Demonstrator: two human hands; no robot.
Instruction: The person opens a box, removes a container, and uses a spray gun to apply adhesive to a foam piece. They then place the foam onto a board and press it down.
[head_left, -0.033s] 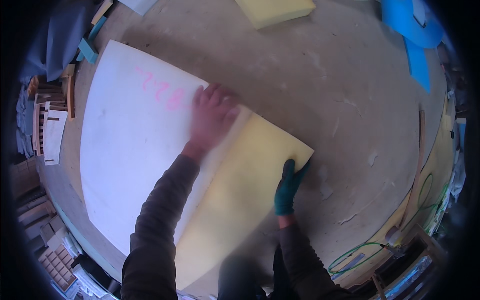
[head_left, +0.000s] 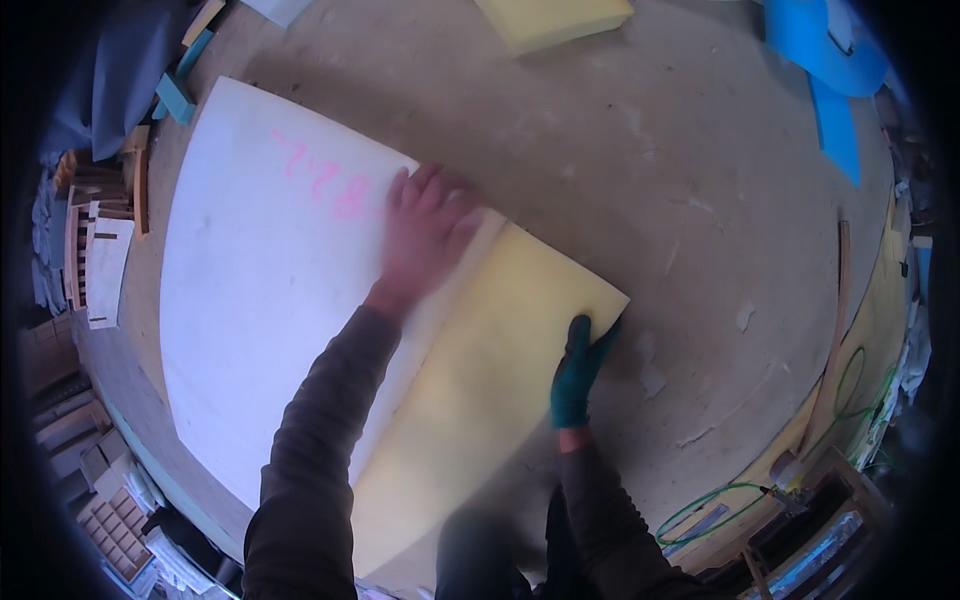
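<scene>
A large white foam sheet (head_left: 270, 280) with pink handwriting lies on the brown work surface. Along its right side runs a yellow foam piece (head_left: 480, 350), its edge meeting the white one at a long slanting seam. My bare left hand (head_left: 428, 225) rests near the far end of that seam, mostly on the white sheet, fingers stretched toward the far edge and a little blurred. In a green glove, my right hand (head_left: 580, 375) grips the yellow piece by its right edge close to the corner. Its thumb is on top; the other fingers are partly hidden below.
Another yellow foam block (head_left: 555, 25) sits at the far side. Blue sheet material (head_left: 835, 110) lies far right, and a green hose (head_left: 700, 515) coils at the lower right. Wooden pieces (head_left: 140, 190) and a compartment tray (head_left: 115, 535) are along the left.
</scene>
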